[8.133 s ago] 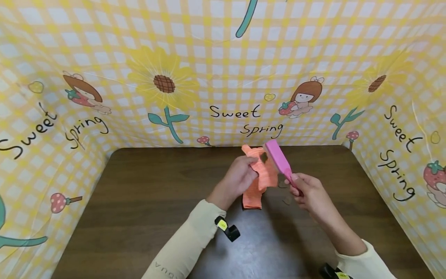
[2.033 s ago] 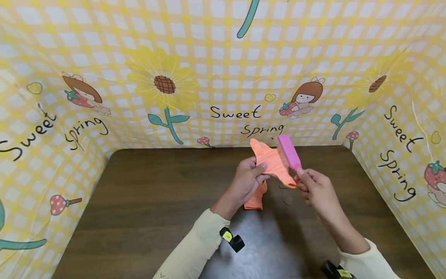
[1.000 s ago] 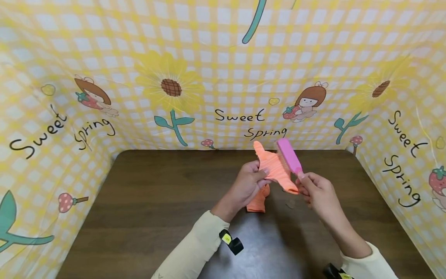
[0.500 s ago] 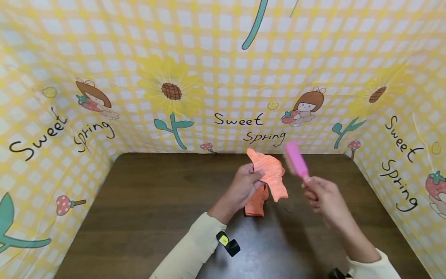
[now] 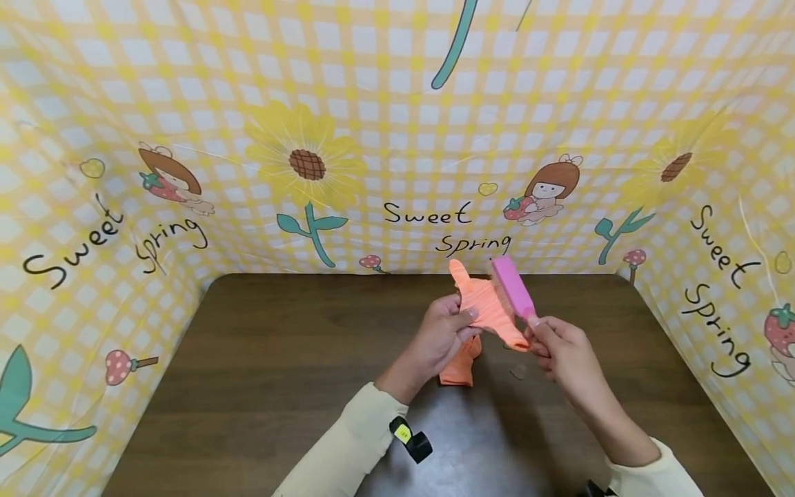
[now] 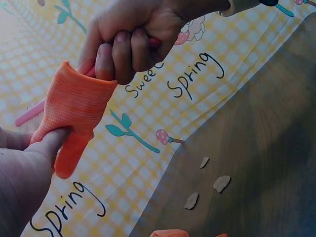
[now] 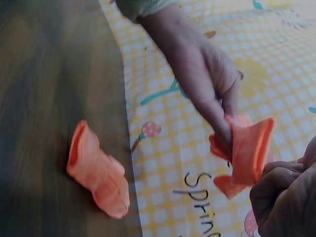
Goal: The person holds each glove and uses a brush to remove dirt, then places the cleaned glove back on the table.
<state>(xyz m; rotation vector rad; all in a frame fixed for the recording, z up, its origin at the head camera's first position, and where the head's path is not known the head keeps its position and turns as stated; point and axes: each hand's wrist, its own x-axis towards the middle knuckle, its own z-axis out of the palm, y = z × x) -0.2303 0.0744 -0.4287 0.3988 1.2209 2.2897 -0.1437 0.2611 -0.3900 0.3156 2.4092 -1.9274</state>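
Note:
My left hand [image 5: 435,335] pinches a small orange knitted sock [image 5: 487,304] above the table, thumb on top. In the left wrist view the sock's cuff [image 6: 89,81] faces my right hand [image 6: 136,47]. That hand grips the handle of a pink brush [image 5: 513,288]. The brush's bristles face the sock and seem to touch its edge. My right fingers lie close to the cuff; I cannot tell whether they also hold it. A second orange sock [image 7: 98,173] lies on the table below my left hand, partly covered in the head view.
Three small pale flakes [image 6: 222,183] lie on the dark wooden table [image 5: 279,386], right of the second sock in the head view. A yellow checked cloth [image 5: 410,138] rises behind the table and along both sides. Each wrist wears a black camera strap.
Half a second ago the brush stood apart to the right and the sock's cuff hung down. Now the brush is back against the sock, whose cuff points toward my right hand.

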